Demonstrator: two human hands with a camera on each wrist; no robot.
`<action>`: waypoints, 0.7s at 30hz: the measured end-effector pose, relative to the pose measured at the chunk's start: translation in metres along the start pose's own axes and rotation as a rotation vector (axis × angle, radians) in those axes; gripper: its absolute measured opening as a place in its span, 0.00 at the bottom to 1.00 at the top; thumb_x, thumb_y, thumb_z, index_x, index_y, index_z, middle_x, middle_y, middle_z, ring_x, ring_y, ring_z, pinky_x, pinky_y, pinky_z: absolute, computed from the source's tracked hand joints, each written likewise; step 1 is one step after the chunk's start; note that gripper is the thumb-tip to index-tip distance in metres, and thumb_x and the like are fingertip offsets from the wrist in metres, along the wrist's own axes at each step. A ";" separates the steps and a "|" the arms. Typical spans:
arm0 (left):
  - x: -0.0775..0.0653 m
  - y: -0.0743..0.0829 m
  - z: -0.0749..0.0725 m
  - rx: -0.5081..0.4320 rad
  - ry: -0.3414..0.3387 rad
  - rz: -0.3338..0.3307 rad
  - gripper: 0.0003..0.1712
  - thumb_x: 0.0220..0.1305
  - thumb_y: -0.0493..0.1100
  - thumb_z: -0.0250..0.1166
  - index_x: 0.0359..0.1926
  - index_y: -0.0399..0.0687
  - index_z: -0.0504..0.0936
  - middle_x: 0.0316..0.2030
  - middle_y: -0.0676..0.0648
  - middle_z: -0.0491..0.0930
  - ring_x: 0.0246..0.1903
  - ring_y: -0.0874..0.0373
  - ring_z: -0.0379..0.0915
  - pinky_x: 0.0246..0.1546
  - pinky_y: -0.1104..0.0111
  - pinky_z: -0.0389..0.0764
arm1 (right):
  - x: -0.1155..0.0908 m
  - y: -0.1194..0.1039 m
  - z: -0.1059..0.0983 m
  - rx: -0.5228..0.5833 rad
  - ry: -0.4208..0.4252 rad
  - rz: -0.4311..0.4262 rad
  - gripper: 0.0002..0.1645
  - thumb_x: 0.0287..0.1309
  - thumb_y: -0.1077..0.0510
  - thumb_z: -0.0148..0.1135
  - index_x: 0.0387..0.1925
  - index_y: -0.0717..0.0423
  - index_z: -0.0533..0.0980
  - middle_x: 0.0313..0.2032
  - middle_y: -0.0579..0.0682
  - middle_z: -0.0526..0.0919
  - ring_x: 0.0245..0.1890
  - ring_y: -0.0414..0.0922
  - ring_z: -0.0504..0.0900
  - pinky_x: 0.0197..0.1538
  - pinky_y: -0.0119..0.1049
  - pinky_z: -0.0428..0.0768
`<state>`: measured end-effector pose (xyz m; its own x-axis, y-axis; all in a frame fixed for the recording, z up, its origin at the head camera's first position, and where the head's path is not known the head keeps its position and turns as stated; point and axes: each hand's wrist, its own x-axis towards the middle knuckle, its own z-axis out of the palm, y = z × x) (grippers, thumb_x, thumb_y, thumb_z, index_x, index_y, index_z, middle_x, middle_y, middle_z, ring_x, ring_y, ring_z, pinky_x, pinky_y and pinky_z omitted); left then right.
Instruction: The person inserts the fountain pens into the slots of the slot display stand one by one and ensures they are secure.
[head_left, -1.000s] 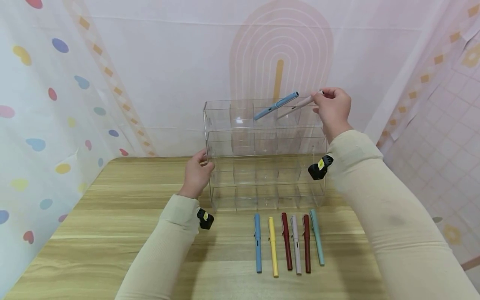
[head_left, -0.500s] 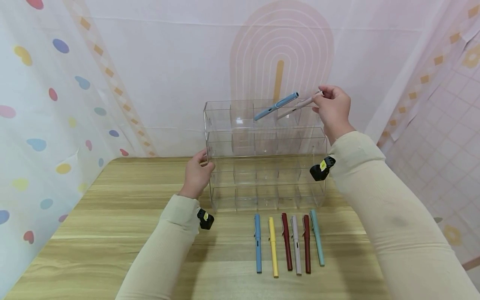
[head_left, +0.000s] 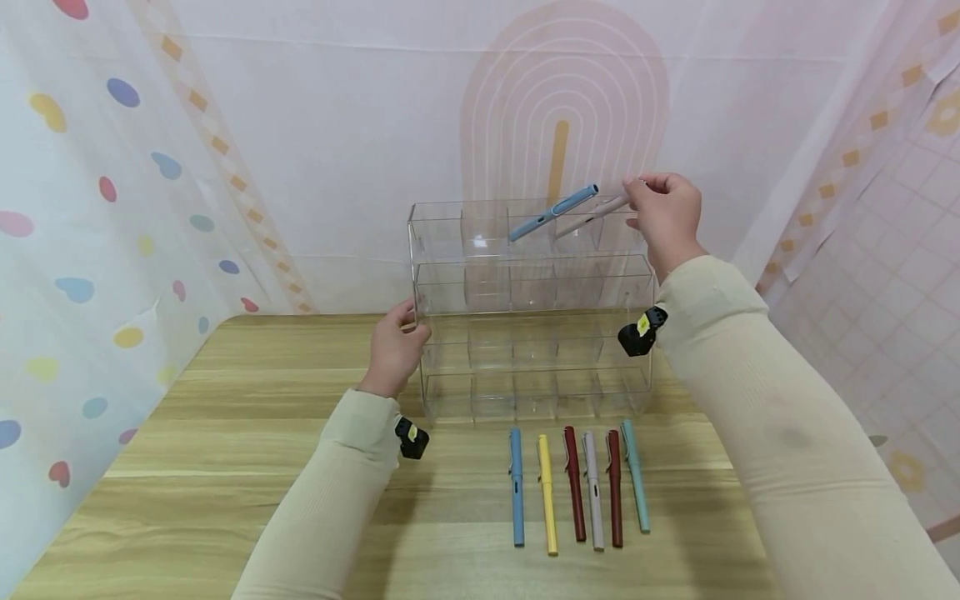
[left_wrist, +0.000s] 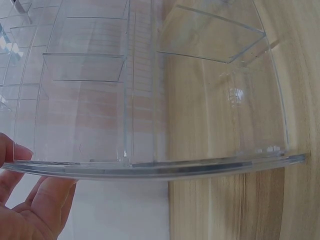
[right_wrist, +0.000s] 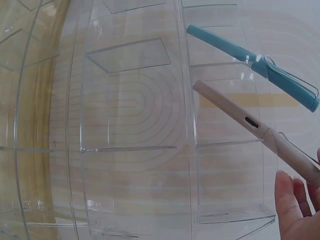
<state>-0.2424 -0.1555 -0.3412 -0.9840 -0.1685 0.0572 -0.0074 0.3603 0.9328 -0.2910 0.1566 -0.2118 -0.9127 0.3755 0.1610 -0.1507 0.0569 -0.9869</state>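
Observation:
A transparent tiered pen rack (head_left: pixel 534 407) with divided compartments stands upright on the table. My left hand (head_left: pixel 393 354) holds its left side panel, with the thumb on one face and fingers (left_wrist: pixel 52 200) on the other in the left wrist view. At the top right, my right hand (head_left: pixel 670 215) pinches a pale pinkish-grey pen (head_left: pixel 596 214) near its capped upper end. That pen slants, its lower end inside a top-tier compartment. To its left, a blue pen (head_left: pixel 551 214) leans at a similar slant in the neighbouring compartment, untouched by either hand.
In front of the rack several pens lie side by side: blue (head_left: pixel 517 492), yellow (head_left: pixel 548 500), dark red (head_left: pixel 574 487), pale lilac (head_left: pixel 593 496), another dark red (head_left: pixel 615 492) and teal (head_left: pixel 636 479). A patterned curtain (head_left: pixel 337 150) hangs behind the wooden table (head_left: pixel 225 433).
The right fingers have shifted slightly at the pale pen's upper end and cover more of its tip. The left hand, rack and other pens stay where they were.

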 end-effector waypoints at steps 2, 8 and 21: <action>0.000 0.000 0.000 0.000 0.000 0.001 0.33 0.61 0.30 0.51 0.69 0.45 0.66 0.59 0.36 0.70 0.57 0.44 0.70 0.36 0.72 0.72 | 0.000 0.000 0.000 -0.006 0.002 -0.003 0.05 0.61 0.56 0.62 0.33 0.51 0.75 0.34 0.44 0.73 0.34 0.37 0.74 0.29 0.22 0.77; 0.000 0.001 0.001 -0.005 -0.006 -0.001 0.34 0.61 0.29 0.50 0.70 0.44 0.65 0.59 0.35 0.69 0.58 0.43 0.69 0.43 0.65 0.74 | 0.000 -0.001 0.000 -0.010 0.001 -0.014 0.04 0.62 0.57 0.61 0.33 0.53 0.75 0.33 0.45 0.73 0.33 0.37 0.75 0.28 0.22 0.77; 0.002 0.000 0.002 -0.003 -0.011 0.000 0.33 0.62 0.30 0.51 0.70 0.44 0.65 0.60 0.35 0.69 0.59 0.42 0.69 0.46 0.61 0.74 | 0.002 0.001 0.000 0.002 -0.014 -0.023 0.15 0.61 0.61 0.56 0.49 0.63 0.76 0.36 0.45 0.74 0.36 0.36 0.78 0.30 0.22 0.78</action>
<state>-0.2445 -0.1540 -0.3416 -0.9860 -0.1580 0.0535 -0.0067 0.3579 0.9337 -0.2929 0.1570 -0.2128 -0.9142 0.3611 0.1839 -0.1727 0.0633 -0.9829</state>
